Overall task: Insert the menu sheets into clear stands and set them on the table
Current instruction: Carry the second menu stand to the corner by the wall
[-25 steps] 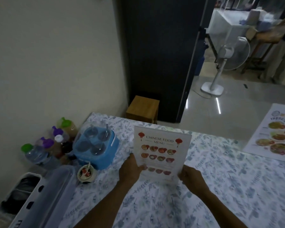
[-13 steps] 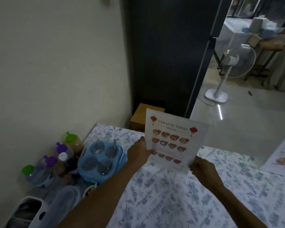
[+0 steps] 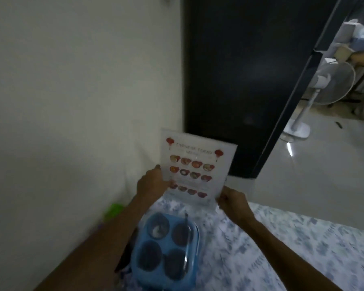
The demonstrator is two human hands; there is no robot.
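Head view shows the left hand (image 3: pixel 150 184) and right hand (image 3: pixel 232 201) with fingers clamped on the menu stand (image 3: pixel 195 168), lifted above the counter's (image 3: pixel 303 248) far edge; lower it level, clear of the blue tray (image 3: pixel 166 248).

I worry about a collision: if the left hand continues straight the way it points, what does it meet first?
Probably the pale wall: the left hand, gripping the menu stand, points up and away. Depth is unclear.
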